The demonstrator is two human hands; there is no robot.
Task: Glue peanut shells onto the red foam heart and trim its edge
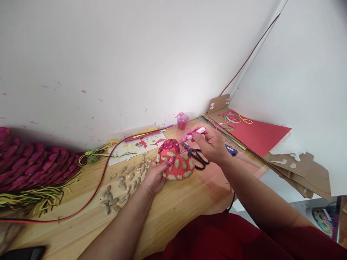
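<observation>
My left hand (156,176) is closed on the edge of a red dome-like piece (177,172) with unshelled peanuts stuck over it. Its thumb is stained pink. The far top of the piece is coated in wet magenta paint. In my right hand (213,142) is a paintbrush (197,133) with a pale, pink-smeared handle, its tip at the painted part. Whether the tip touches the surface is hard to make out. A clear cup of pink paint (182,122) stands behind, near the wall. Black-handled scissors (199,159) lie just right of the piece.
Loose peanuts (123,185) are scattered left of my hand. A red cord (101,177) crosses the table. Magenta scalloped pieces (35,162) with yarn fringe stand far left. Red paper (260,131) and cardboard (311,169) lie at right. A dark phone-like object (24,253) is near front left.
</observation>
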